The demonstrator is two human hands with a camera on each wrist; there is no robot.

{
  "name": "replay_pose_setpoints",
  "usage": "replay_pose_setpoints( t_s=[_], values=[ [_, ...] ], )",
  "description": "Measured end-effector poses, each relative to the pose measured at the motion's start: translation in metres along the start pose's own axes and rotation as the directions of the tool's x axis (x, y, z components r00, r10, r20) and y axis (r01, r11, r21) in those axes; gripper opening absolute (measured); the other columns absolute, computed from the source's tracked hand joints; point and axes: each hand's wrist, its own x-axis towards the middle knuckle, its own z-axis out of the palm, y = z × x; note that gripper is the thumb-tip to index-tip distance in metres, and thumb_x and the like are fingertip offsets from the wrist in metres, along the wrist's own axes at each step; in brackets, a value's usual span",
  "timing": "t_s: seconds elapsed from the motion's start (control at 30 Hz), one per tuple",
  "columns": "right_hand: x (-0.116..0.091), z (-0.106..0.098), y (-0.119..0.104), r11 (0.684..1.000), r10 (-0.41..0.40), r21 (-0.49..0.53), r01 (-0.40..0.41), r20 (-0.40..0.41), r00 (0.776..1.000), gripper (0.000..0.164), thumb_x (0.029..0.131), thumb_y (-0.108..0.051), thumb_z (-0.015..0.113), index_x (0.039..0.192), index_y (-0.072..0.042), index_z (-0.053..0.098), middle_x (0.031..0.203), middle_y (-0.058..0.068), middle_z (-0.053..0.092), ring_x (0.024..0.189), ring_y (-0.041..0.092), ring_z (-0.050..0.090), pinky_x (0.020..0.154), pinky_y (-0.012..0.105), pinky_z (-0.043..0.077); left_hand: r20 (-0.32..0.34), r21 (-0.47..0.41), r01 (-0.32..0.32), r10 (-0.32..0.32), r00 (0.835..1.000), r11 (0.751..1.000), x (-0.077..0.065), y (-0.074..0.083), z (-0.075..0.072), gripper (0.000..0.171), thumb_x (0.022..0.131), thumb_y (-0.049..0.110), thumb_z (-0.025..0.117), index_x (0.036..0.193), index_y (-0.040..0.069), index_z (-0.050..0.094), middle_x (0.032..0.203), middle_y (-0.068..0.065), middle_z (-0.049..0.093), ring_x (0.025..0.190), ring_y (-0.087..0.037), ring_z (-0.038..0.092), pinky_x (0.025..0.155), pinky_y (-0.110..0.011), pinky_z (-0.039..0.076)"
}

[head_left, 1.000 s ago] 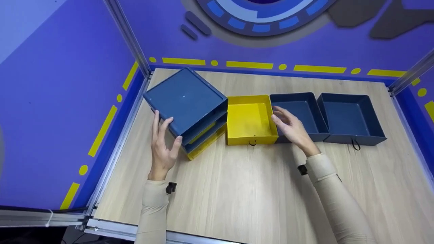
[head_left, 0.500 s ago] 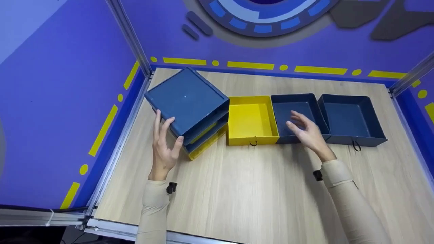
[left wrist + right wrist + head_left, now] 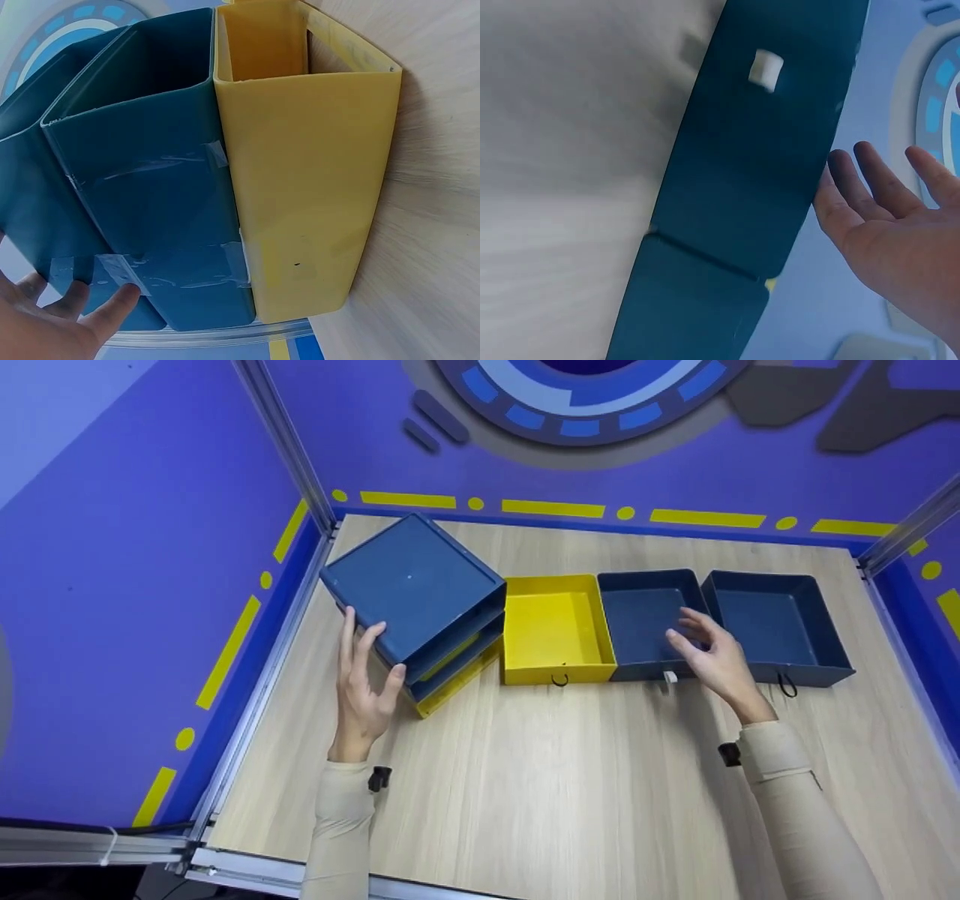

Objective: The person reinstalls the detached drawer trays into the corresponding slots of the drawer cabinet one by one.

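A drawer cabinet (image 3: 412, 585) with a dark blue top and a yellow bottom tier stands turned at an angle on the left, its front slots drawerless. My left hand (image 3: 361, 690) rests against its near left side, fingers spread; in the left wrist view the fingertips (image 3: 124, 296) touch the blue casing over clear tape. To the right stand a yellow drawer (image 3: 559, 626), a middle blue drawer (image 3: 649, 611) with a white tab (image 3: 670, 677), and a right blue drawer (image 3: 772, 619) with a black loop. Over the middle drawer's right part hovers my right hand (image 3: 716, 660), fingers loosely bent, holding nothing.
The drawers form a row on the wooden table (image 3: 525, 780), close beside the cabinet. Purple panels (image 3: 135, 607) wall in the left and back. A metal frame rail (image 3: 255, 871) runs along the table's front edge.
My right hand has moved right, from the yellow drawer's right edge to the middle blue drawer's right side, uncovering the white tab. The left hand and the cabinet stay where they were.
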Motion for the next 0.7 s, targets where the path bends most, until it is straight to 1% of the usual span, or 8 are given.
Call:
replay_pose_setpoints(
  t_s=[0.13, 0.3, 0.43, 0.47, 0.5, 0.57, 0.63, 0.7],
  values=[
    [-0.002, -0.008, 0.004, 1.000, 0.010, -0.011, -0.010, -0.021, 1.000, 0.072, 0.106, -0.047, 0.061, 0.165, -0.011, 0.040, 0.160, 0.026, 0.050, 0.148, 0.051, 0.046, 0.115, 0.072, 0.036, 0.003, 0.003, -0.003, 0.003, 1.000, 1.000, 0.000, 0.000, -0.001, 0.061, 0.096, 0.041, 0.063, 0.152, 0.020, 0.055, 0.179, -0.011, 0.020, 0.163, -0.037, 0.024, 0.121, -0.076, 0.028],
    [-0.003, -0.017, 0.010, 0.999, 0.033, -0.017, -0.033, -0.045, 0.998, 0.073, 0.106, -0.049, 0.060, 0.164, -0.010, 0.040, 0.160, 0.026, 0.051, 0.147, 0.050, 0.047, 0.114, 0.070, 0.038, 0.003, 0.008, -0.006, 0.006, 1.000, 1.000, 0.000, 0.000, -0.002, 0.061, 0.095, 0.040, 0.063, 0.152, 0.020, 0.056, 0.179, -0.012, 0.020, 0.164, -0.038, 0.023, 0.122, -0.076, 0.027],
    [-0.006, -0.025, 0.015, 0.998, 0.049, -0.041, -0.052, -0.068, 0.996, 0.072, 0.107, -0.049, 0.058, 0.163, -0.008, 0.042, 0.159, 0.027, 0.052, 0.146, 0.051, 0.047, 0.112, 0.068, 0.040, 0.001, 0.007, -0.003, 0.003, 1.000, 1.000, 0.000, -0.001, -0.002, 0.061, 0.094, 0.038, 0.064, 0.152, 0.020, 0.056, 0.179, -0.012, 0.021, 0.163, -0.038, 0.024, 0.121, -0.076, 0.028],
    [-0.007, -0.027, 0.016, 0.997, 0.051, -0.050, -0.055, -0.074, 0.996, 0.071, 0.107, -0.049, 0.058, 0.162, -0.007, 0.042, 0.158, 0.027, 0.052, 0.145, 0.051, 0.048, 0.111, 0.065, 0.042, 0.001, 0.006, -0.002, 0.002, 1.000, 1.000, 0.000, -0.001, -0.002, 0.061, 0.094, 0.038, 0.064, 0.152, 0.020, 0.056, 0.179, -0.011, 0.021, 0.163, -0.038, 0.024, 0.121, -0.076, 0.028],
    [-0.008, -0.029, 0.018, 0.997, 0.053, -0.060, -0.058, -0.081, 0.995, 0.070, 0.107, -0.048, 0.057, 0.162, -0.006, 0.043, 0.157, 0.027, 0.053, 0.145, 0.051, 0.049, 0.110, 0.058, 0.045, 0.002, 0.006, -0.002, 0.002, 1.000, 1.000, 0.000, -0.001, -0.002, 0.061, 0.094, 0.038, 0.064, 0.152, 0.020, 0.056, 0.179, -0.011, 0.021, 0.163, -0.038, 0.024, 0.121, -0.076, 0.028],
    [-0.010, -0.033, 0.022, 0.995, 0.057, -0.077, -0.064, -0.097, 0.994, 0.068, 0.108, -0.047, 0.057, 0.160, -0.005, 0.046, 0.156, 0.028, 0.055, 0.142, 0.051, 0.051, 0.104, 0.039, 0.048, 0.002, 0.008, -0.001, 0.001, 1.000, 1.000, 0.000, -0.001, -0.002, 0.061, 0.095, 0.038, 0.064, 0.152, 0.020, 0.056, 0.179, -0.011, 0.021, 0.163, -0.037, 0.024, 0.120, -0.076, 0.029],
    [-0.012, -0.036, 0.026, 0.994, 0.062, -0.081, -0.072, -0.119, 0.991, 0.066, 0.108, -0.046, 0.057, 0.158, -0.004, 0.048, 0.153, 0.028, 0.057, 0.140, 0.051, 0.054, 0.095, 0.022, 0.045, 0.004, 0.011, -0.002, 0.002, 1.000, 1.000, 0.000, -0.001, -0.002, 0.061, 0.095, 0.039, 0.064, 0.152, 0.020, 0.056, 0.179, -0.011, 0.021, 0.163, -0.037, 0.024, 0.120, -0.076, 0.029],
    [-0.015, -0.040, 0.030, 0.994, 0.073, -0.074, -0.084, -0.144, 0.987, 0.065, 0.108, -0.045, 0.057, 0.157, -0.004, 0.050, 0.153, 0.028, 0.058, 0.139, 0.050, 0.055, 0.088, 0.010, 0.040, 0.006, 0.014, -0.004, 0.004, 1.000, 1.000, 0.000, -0.001, -0.002, 0.061, 0.095, 0.040, 0.064, 0.152, 0.020, 0.055, 0.179, -0.011, 0.021, 0.163, -0.037, 0.024, 0.121, -0.075, 0.029]
  ],
)
